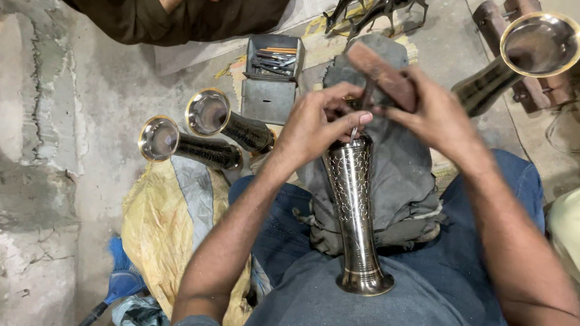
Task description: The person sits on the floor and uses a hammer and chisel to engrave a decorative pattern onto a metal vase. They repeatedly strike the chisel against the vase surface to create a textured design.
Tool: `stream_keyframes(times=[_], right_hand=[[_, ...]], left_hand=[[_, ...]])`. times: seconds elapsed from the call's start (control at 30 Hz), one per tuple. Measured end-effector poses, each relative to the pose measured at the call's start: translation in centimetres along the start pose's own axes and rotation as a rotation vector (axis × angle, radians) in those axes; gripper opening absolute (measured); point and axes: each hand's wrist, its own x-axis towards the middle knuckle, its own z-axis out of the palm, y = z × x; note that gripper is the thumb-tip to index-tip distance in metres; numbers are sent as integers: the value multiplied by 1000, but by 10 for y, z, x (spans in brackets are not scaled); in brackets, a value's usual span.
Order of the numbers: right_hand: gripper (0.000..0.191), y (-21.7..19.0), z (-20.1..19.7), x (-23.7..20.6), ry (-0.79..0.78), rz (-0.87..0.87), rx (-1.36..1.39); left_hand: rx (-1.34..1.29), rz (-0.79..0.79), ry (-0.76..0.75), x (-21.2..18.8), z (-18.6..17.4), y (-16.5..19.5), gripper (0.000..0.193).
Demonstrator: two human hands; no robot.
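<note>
An engraved dark metal vase point(354, 206) lies across a grey cloth pad point(402, 175) on my lap, its base toward me. My left hand point(318, 121) pinches a thin metal chisel point(354, 131) against the vase's upper part. My right hand point(431, 111) grips a wooden mallet block point(381, 72) held just above the chisel.
Two similar vases point(198, 145) lie on the floor at left beside yellow sacking point(161, 222). A third vase point(527, 50) leans at upper right. An open tin of small tools point(274, 56) sits ahead. Another person's sleeve point(165, 11) is at the top. Dark metal animal figures point(377, 5) stand behind.
</note>
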Motion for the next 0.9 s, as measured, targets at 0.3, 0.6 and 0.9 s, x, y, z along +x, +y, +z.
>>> stream_keyframes(times=[0.3, 0.6, 0.9], right_hand=[[41, -2, -50, -37, 183, -62, -166], [30, 19, -50, -31, 110, 115, -85], [48, 9, -58, 4, -63, -168, -44]], left_hand=[[43, 74, -108, 8, -2, -5, 49], [241, 80, -90, 9, 0, 2, 43], [90, 10, 52, -7, 5, 0, 43]])
